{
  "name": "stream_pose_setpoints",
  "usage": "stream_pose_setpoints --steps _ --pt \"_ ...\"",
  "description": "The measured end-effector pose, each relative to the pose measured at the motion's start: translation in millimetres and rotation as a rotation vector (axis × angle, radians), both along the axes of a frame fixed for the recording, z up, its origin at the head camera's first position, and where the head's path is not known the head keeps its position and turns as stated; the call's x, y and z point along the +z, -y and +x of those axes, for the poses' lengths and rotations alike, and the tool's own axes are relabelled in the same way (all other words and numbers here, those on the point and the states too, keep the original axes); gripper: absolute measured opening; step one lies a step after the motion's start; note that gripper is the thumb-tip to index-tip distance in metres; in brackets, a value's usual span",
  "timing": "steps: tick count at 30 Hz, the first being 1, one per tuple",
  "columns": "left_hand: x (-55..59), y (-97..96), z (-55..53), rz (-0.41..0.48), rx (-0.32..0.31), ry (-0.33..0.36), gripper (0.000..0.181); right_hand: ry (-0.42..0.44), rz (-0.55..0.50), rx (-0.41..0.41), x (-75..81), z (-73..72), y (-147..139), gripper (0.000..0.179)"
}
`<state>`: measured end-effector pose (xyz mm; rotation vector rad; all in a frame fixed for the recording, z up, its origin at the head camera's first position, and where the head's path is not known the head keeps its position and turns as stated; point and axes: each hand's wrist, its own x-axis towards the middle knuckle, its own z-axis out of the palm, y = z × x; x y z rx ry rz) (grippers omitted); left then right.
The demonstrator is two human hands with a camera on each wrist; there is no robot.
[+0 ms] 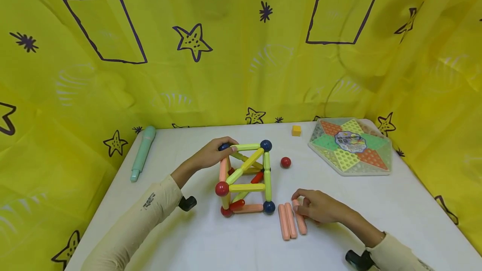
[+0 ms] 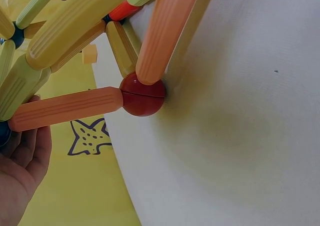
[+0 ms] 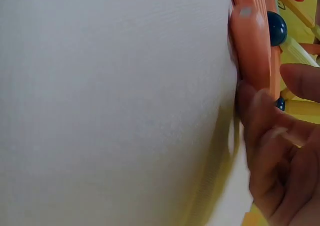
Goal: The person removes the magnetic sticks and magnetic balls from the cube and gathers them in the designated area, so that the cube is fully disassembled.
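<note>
Partly, the left hand (image 1: 211,154) hides the far-left dark blue ball (image 1: 223,147) of the stick-and-ball frame (image 1: 245,165), whose corner it grips; the left wrist view cuts that hand off at its edge, and its fingers pass behind a salmon rod (image 2: 65,108). Blur smears the right hand (image 1: 321,206) in its wrist view: I see fingers bent about the rightmost loose rod (image 1: 301,222), but cannot tell whether they pinch it. Meanwhile the frame stands mid-table, just left of the loose rods, one yellow-green rod slanting from the near red ball (image 1: 222,189) towards the far-right dark blue one. All three loose rods lie lengthwise away from the person, far ends leaning slightly left; the left pair (image 1: 283,222) sits closer together.
</note>
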<state>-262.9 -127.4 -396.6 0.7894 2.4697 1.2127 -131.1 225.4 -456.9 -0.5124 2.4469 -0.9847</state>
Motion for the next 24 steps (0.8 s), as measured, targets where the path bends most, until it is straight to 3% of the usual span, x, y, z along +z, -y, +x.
stream_pose_setpoints --steps 4,8,14,20,24 --pt "-0.5 0.4 0.5 -0.004 0.005 0.006 0.028 -0.057 0.029 0.069 1.2 0.3 1.4 0.041" --pt "0.0 0.4 0.4 -0.008 0.004 0.005 0.028 -0.06 -0.001 0.119 1.6 -0.1 2.2 0.039" --pt "-0.5 -0.2 -0.5 -0.003 -0.002 0.003 0.028 -0.087 -0.027 0.104 7.7 -0.4 -0.7 0.039" --pt "-0.3 -0.4 -0.5 -0.009 0.002 0.002 0.028 -0.19 -0.033 0.057 35.5 -10.3 -0.7 0.041" --pt "-0.1 -0.5 -0.1 -0.006 0.005 0.001 0.028 -0.29 -0.019 0.034 55.8 -14.0 18.8 0.042"
